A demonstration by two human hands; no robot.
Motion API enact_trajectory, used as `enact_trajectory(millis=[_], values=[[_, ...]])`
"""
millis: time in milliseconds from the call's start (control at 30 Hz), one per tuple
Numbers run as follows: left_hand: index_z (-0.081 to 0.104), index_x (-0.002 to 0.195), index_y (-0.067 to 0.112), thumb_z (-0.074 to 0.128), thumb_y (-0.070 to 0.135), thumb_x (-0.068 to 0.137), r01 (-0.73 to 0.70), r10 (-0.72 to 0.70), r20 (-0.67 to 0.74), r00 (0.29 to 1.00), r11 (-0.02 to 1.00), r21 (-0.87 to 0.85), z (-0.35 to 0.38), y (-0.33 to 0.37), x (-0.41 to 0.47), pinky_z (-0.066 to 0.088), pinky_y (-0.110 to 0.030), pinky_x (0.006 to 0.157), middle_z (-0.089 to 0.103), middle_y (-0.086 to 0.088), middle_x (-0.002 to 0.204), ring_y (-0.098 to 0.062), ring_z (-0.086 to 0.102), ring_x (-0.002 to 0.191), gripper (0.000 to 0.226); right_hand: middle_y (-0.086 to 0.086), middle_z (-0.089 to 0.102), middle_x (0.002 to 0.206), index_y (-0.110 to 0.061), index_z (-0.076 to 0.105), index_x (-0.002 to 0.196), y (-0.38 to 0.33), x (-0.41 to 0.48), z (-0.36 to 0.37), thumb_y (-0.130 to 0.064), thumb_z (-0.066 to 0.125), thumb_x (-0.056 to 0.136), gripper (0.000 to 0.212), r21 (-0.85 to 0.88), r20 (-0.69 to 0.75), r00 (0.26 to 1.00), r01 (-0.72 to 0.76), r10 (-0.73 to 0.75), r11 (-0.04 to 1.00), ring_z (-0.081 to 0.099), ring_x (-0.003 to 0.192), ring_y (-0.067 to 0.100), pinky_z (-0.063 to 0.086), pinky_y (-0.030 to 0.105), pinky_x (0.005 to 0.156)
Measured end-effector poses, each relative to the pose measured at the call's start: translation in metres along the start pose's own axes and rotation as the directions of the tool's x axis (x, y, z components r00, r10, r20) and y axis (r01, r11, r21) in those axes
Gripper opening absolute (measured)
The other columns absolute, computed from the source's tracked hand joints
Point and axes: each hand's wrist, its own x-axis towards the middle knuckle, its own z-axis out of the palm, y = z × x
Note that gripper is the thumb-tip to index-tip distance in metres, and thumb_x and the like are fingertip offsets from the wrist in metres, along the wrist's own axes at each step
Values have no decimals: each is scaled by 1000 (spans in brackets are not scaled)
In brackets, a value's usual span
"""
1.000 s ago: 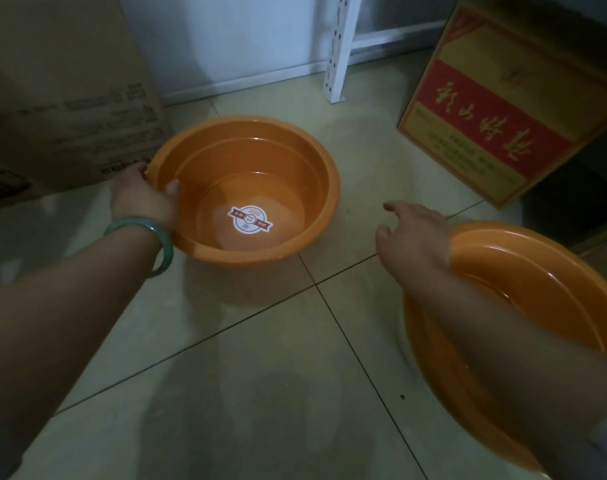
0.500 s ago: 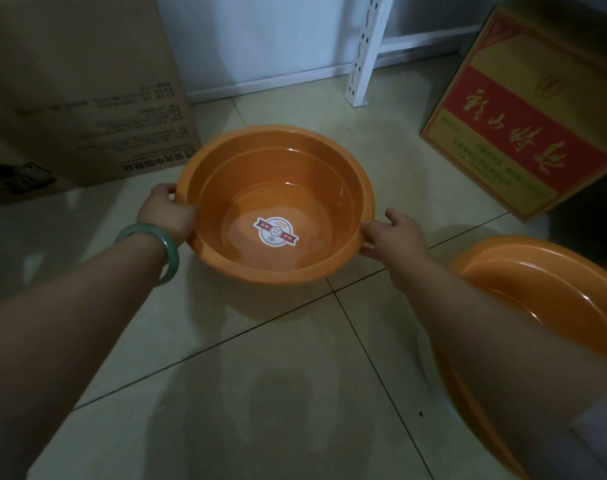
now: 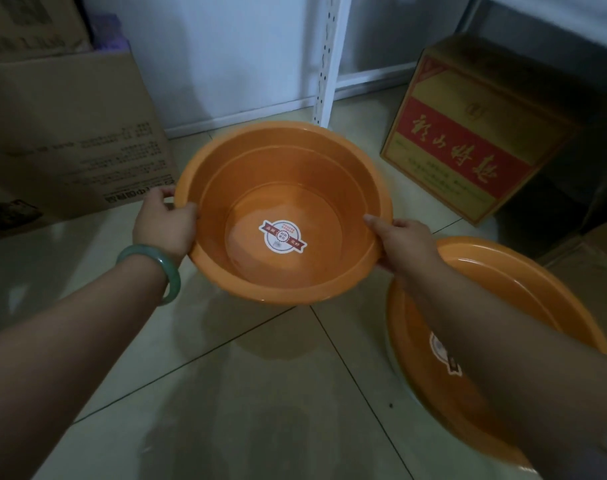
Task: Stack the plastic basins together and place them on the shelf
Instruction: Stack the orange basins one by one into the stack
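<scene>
An orange plastic basin with a round sticker on its bottom is held above the tiled floor, its shadow on the tiles beneath. My left hand, with a green bangle on the wrist, grips its left rim. My right hand grips its right rim, thumb inside. A second, larger orange basin rests on the floor at the lower right, partly hidden behind my right forearm. A white perforated shelf post stands at the back against the wall.
A large brown cardboard box stands at the left. A yellow and red printed carton sits at the right beside the shelf post. More cartons fill the dark far right corner. Pale floor tiles spread in front.
My right hand has moved from the floor basin to the other basin's right rim. Both hands have lifted that basin off the floor and brought it closer to me.
</scene>
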Motion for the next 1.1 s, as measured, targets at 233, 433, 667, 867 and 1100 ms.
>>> enact_trajectory(millis=[233, 433, 667, 867, 1100], values=[[53, 110, 30, 58, 25, 78, -184, 201, 77, 977, 965, -185, 22, 56, -53, 53, -36, 74, 59, 12, 87, -10, 59, 70, 33, 7, 69, 93, -19, 48, 133, -17, -38, -85, -27, 63, 89, 47, 65, -133, 990, 57, -48, 996, 73, 79, 24, 61, 41, 68], [51, 104, 34, 61, 25, 77, -323, 380, 203, 902, 908, -265, 42, 99, -110, 56, -38, 74, 60, 10, 86, -13, 62, 74, 30, 1, 66, 108, -35, 31, 148, -10, -76, -162, -25, 58, 92, 63, -72, -223, 961, 150, -162, 986, 73, 78, 20, 60, 33, 58], [45, 132, 36, 60, 25, 83, -490, 514, 370, 774, 856, -165, 67, 99, -162, 49, -22, 65, 54, 19, 91, -2, 57, 79, 52, 5, 71, 88, -33, 31, 149, 14, -113, -231, -20, 62, 89, 69, -136, -280, 951, 94, -129, 986, 72, 55, 15, 53, 23, 42], [26, 147, 36, 54, 29, 88, -559, 474, 555, 684, 829, -19, 91, 87, -192, 41, -25, 75, 48, 8, 109, -14, 54, 92, 66, 10, 71, 83, -29, 37, 147, 50, -127, -263, -18, 64, 87, 66, -186, -305, 947, 41, -98, 982, 71, 52, 16, 52, 21, 40], [21, 149, 35, 51, 28, 91, -546, 335, 661, 671, 827, 135, 122, 67, -208, 45, -32, 89, 53, -4, 138, -21, 57, 109, 66, 0, 65, 83, -23, 45, 142, 93, -119, -277, -16, 60, 89, 56, -246, -294, 954, -25, -50, 969, 69, 65, 19, 55, 22, 46]])
